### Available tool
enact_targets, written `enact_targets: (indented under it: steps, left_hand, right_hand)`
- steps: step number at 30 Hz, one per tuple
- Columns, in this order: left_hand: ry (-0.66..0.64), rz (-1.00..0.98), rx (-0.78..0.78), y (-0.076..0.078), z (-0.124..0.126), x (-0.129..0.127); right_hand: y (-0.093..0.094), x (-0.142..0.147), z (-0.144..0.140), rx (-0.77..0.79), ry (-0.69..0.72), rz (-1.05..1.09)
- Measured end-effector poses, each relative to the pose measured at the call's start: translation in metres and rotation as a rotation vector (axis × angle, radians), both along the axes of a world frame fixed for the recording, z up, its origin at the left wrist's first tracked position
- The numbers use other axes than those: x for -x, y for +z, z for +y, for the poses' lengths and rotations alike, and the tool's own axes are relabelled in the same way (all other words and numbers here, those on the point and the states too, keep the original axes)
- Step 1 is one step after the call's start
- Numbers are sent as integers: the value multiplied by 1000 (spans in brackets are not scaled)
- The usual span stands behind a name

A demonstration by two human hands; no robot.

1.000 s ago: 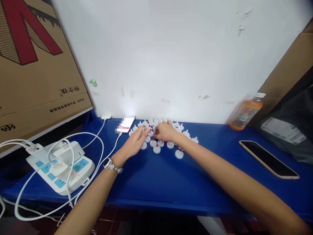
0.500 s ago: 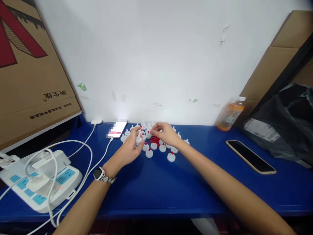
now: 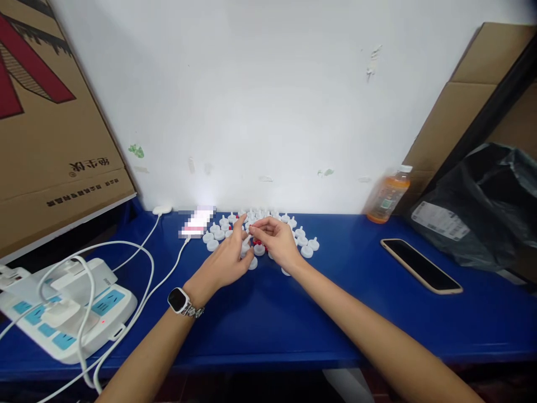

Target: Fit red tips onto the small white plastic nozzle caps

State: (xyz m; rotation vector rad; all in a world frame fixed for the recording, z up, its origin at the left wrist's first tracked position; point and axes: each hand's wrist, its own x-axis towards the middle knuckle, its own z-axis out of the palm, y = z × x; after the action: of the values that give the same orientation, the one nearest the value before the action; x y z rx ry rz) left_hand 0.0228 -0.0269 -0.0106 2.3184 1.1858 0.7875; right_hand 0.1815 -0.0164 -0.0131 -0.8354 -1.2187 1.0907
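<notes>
Several white caps point(image 3: 300, 239) with short stems lie clustered on the blue table point(image 3: 293, 324) near the wall, some topped with red tips. A small heap of red pieces point(image 3: 257, 242) sits among them. My left hand point(image 3: 224, 262), with a watch point(image 3: 179, 300) on its wrist, holds one white cap point(image 3: 246, 247) in its fingertips just above the cluster. My right hand point(image 3: 277, 242) meets it from the right, thumb and forefinger pinched on a tiny red piece that is mostly hidden.
A lit phone point(image 3: 195, 224) on a white cable lies left of the caps. A power strip point(image 3: 67, 313) with plugs sits at the front left under a leaning cardboard box point(image 3: 50, 140). To the right are a dark phone point(image 3: 420, 265), an orange bottle point(image 3: 386, 195) and a black bag point(image 3: 482, 212).
Both hands lifted off the cluster and came together, the left now holding a cap and the right pinched against it. The view shifted right and down.
</notes>
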Motion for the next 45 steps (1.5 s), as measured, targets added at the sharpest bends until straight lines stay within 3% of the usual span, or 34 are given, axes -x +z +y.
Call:
enact_targets:
  steps: [7, 14, 21, 28, 31, 35, 40, 45]
  left_hand:
    - [0, -50, -19, 0, -1, 1]
    - [-14, -73, -35, -3, -1, 4]
    - [-25, -184, -34, -2, 0, 4]
    - [-45, -186, -63, -1, 1, 2]
    - [10, -133, -157, 4, 5, 13]
    - [61, -58, -226, 14, 11, 41]
    - [123, 29, -76, 12, 19, 64]
    - [99, 135, 63, -1, 27, 63]
  right_hand:
    - [1, 9, -10, -68, -84, 17]
    - [3, 13, -14, -92, -142, -107]
    - [-6, 24, -21, -160, -199, -125]
    - [-5, 15, -20, -208, -173, -180]
    - [1, -5, -17, -208, -144, -338]
    - [6, -30, -15, -205, -34, -722]
    - [14, -41, -17, -302, 9, -986]
    - [18, -48, -17, -304, -1, -1073]
